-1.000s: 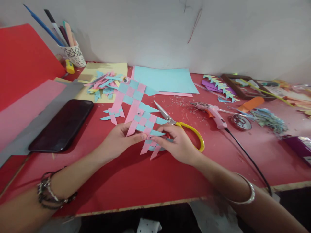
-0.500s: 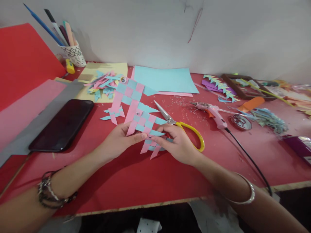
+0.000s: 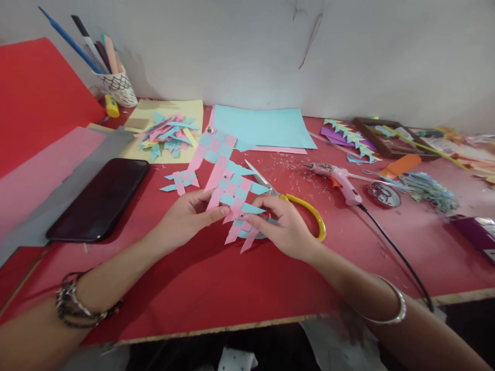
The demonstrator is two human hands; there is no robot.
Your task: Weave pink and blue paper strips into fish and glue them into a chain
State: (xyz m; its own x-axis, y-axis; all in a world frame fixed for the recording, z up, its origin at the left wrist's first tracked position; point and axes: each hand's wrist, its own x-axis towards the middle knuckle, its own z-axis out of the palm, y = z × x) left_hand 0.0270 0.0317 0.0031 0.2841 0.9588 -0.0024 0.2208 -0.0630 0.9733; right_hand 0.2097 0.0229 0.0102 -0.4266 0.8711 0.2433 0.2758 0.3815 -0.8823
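Note:
Three woven pink and blue paper fish overlap in a slanting row between my hands. The largest paper fish (image 3: 217, 148) is at the far end, with a googly eye. Below it lies the middle paper fish (image 3: 234, 189), and nearest me is the smallest of the row (image 3: 244, 225). My left hand (image 3: 191, 216) is closed on the left edge of the middle and upper fish. Thumb and fingers of my right hand (image 3: 284, 224) pinch the lower fish by its eye. A separate small woven fish (image 3: 181, 180) lies on the table beyond my left hand.
Scissors with yellow handles (image 3: 309, 208) lie just beyond my right hand. Farther right is a pink glue gun (image 3: 336, 180) with a black cord. A phone (image 3: 101, 198) lies at left. Paper strips (image 3: 170, 134), blue sheets (image 3: 263, 126) and a pen cup (image 3: 119, 87) stand behind.
The upper end of the fish row has swung to the right and slightly down, now overlapping the scissors' tip. My left hand has shifted a little right and up; my right hand barely moved.

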